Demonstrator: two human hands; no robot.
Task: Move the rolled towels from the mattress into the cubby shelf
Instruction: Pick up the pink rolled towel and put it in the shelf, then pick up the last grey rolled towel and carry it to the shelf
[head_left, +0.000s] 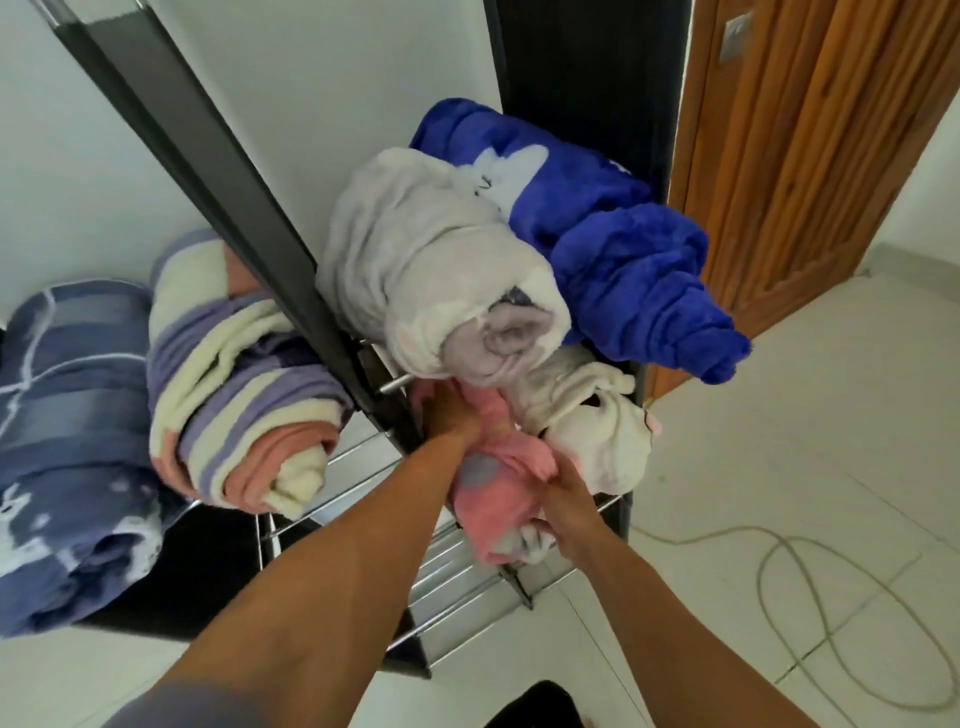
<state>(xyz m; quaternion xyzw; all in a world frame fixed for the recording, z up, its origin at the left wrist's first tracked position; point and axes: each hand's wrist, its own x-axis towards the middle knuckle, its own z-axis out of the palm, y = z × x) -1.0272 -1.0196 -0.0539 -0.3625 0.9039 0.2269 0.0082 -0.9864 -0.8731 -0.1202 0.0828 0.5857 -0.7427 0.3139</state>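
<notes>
A pink rolled towel (491, 488) lies on a middle level of the black cubby shelf (270, 223), on chrome rods. My left hand (451, 413) reaches in along its far end, under a grey rolled towel (436, 260). My right hand (563, 506) grips its near end. A white rolled towel (597, 431) sits beside the pink one. A bright blue towel (623, 244) lies next to the grey one on the level above. In the left column sit a striped cream, purple and pink roll (234, 374) and a navy patterned roll (72, 447). The mattress is out of view.
A wooden door (810, 130) stands right of the shelf. A pale cable (831, 597) loops over the white tiled floor at the right. Chrome rods (457, 587) of lower levels show below the pink towel. A white wall is behind the shelf.
</notes>
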